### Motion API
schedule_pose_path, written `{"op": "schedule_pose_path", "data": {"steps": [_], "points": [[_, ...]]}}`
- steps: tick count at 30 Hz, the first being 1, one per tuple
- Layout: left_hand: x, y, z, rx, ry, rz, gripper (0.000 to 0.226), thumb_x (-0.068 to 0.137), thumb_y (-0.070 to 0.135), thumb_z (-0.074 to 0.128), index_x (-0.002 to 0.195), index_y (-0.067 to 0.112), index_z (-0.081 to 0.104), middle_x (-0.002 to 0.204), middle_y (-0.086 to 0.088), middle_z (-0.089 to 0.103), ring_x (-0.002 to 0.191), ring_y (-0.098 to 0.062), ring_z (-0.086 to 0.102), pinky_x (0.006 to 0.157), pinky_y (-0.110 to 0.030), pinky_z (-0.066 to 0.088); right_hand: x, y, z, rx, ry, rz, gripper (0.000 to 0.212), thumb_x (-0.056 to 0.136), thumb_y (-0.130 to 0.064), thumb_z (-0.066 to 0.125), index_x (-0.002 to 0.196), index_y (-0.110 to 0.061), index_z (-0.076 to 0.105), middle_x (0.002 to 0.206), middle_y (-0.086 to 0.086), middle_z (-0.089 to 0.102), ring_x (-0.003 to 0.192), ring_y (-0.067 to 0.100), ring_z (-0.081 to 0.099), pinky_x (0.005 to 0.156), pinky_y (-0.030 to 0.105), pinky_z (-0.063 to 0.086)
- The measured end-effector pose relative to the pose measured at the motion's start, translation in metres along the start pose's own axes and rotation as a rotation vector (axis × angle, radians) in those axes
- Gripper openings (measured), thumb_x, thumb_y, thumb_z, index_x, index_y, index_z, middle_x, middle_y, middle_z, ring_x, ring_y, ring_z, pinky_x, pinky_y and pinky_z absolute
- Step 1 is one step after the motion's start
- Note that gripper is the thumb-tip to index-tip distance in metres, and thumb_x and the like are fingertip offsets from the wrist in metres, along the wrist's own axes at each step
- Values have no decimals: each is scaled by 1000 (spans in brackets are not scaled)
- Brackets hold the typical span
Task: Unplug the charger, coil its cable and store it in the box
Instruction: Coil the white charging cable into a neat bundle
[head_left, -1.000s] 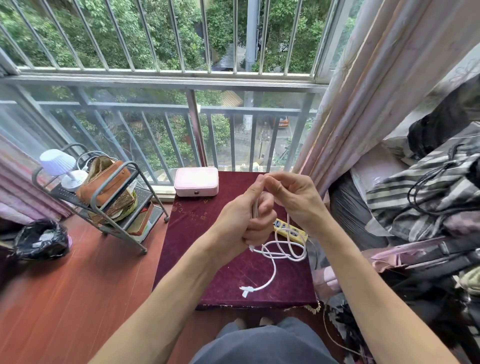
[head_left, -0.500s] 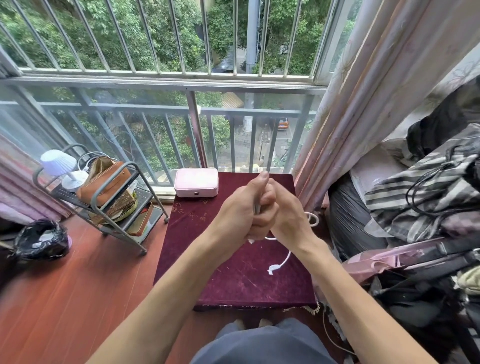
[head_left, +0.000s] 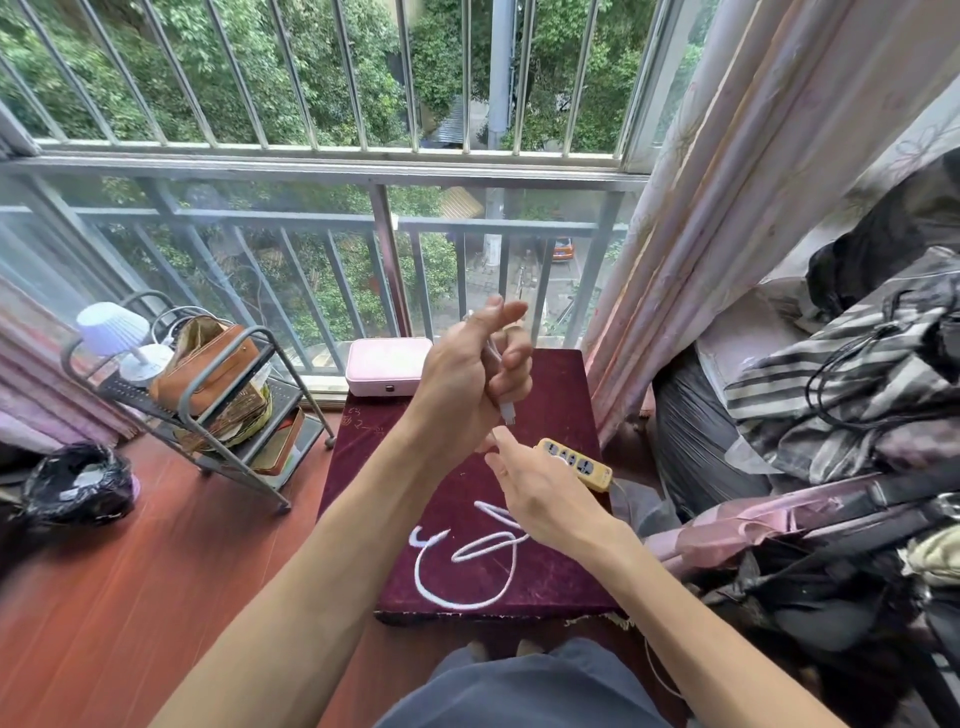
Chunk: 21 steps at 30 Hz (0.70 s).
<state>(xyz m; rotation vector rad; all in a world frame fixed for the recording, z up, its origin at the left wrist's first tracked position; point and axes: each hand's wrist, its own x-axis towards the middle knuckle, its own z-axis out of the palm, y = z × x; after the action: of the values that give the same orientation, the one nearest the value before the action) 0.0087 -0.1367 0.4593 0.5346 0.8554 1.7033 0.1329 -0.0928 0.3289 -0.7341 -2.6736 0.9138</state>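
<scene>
Smooth white cable (head_left: 470, 597) lies on the velvety maroon tabletop (head_left: 550, 577); glossy pink plastic box (head_left: 388, 365); metal rack (head_left: 228, 415).

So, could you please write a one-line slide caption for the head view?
Left hand grips one white cable end; right hand gathers slack looped on the maroon table.

Barred window (head_left: 322, 171) ahead of me, daylight and green trees beyond — red wood floor (head_left: 104, 597), pale curtain (head_left: 737, 171), wire shelf cart (head_left: 208, 405) on my left.

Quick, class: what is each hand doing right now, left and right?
Left hand: closed around the white cable, connector end hanging below the fist.
Right hand: fingers on a lower stretch of the cable; grip cannot be told.
</scene>
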Motion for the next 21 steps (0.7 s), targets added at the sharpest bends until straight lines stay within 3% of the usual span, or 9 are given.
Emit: {"op": "schedule_pose_path", "data": {"steps": [1,4,6,8,10,12,16,18,21], "points": [[2,-1,-3,62,28,20,28,112,25,33,107,6,51,54,3,48,37,-7,34,43,-22,26,-3,-1,-1,-6,-20,-14,10,111,-28,43,120,-33,46,87,-5,74,71,12,62,70,30,42],[5,-5,-13,307,88,81,28,113,23,31,110,6,54,58,0,57,44,-12,49,47,-25,40,-9,-5,-6,-56,-46,-73,17,112,-29,43,124,-37,51,62,-13,55,72,-6,53,85,24,34],[4,-8,-22,491,85,88,29,114,20,30,112,6,55,63,-4,63,52,-18,62,51,-29,54,-11,-8,-14,-77,-36,-102,19,112,-30,43,124,-36,57,67,-15,59,73,-4,56,95,30,38],[3,-12,-29,622,46,24,30,114,20,28,115,4,54,71,-14,69,63,-26,72,63,-38,63,-12,-10,-25,-102,-13,-125,22,110,-31,46,120,-34,65,87,-13,74,84,3,65,99,39,41],[3,-14,-35,738,22,-50,33,114,21,28,120,-1,52,84,-24,73,81,-34,76,78,-44,64,-13,-11,-36,-140,25,-152,23,104,-27,53,112,-32,74,94,-11,78,87,10,70,95,40,45],[4,-17,-39,821,0,-117,34,114,20,28,124,-4,50,92,-26,76,90,-33,77,84,-43,63,-13,-15,-44,-186,65,-186,23,95,-22,59,104,-31,79,87,-12,78,78,10,70,87,39,49],[7,-13,-39,741,-80,-250,31,113,20,32,126,0,50,92,-23,77,84,-31,78,74,-34,63,-14,-21,-52,-224,106,-238,16,87,-14,72,90,-27,81,79,-12,78,70,11,68,81,41,52],[9,-6,-42,558,-26,-267,31,111,19,34,128,-1,51,94,-26,77,88,-39,77,77,-41,64,-15,-20,-56,-220,71,-222,18,90,-13,71,94,-27,81,81,-15,75,73,10,67,87,43,50],[9,5,-49,235,80,-275,29,106,13,40,124,-4,54,98,-32,75,90,-46,76,84,-55,62,-15,-18,-60,-230,12,-231,21,97,-15,66,102,-30,79,72,-23,52,68,1,51,95,41,46]]}}
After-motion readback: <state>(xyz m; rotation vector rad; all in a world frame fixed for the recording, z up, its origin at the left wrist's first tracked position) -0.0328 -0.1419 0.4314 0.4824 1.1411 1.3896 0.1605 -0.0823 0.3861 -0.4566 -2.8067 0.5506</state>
